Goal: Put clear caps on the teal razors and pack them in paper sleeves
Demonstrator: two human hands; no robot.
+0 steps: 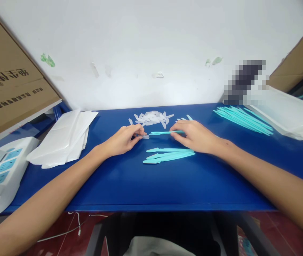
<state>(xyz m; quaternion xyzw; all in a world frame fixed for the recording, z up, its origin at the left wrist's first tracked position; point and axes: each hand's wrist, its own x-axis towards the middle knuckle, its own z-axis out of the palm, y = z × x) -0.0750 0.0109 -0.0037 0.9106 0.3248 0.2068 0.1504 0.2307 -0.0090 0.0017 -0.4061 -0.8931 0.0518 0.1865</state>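
My left hand point(130, 138) pinches a small clear cap point(146, 137) at the middle of the blue table. Facing it, my right hand point(191, 134) is closed on thin turquoise sticks point(162, 133), their blade ends pointing left, close to the cap. Beyond both hands lies a pile of clear caps point(153, 117). Several turquoise sticks point(170, 155) lie nearer me, below my right hand. A few more stick ends point(189, 117) show just behind that hand.
White plastic bags point(63, 137) lie at the left, beside a white power strip point(10, 163). A large carton point(15, 71) stands far left. At the right are a turquoise stick pile point(243, 120) and a whitish tray point(287, 113). A white wall point(130, 42) rises behind the table point(109, 188).
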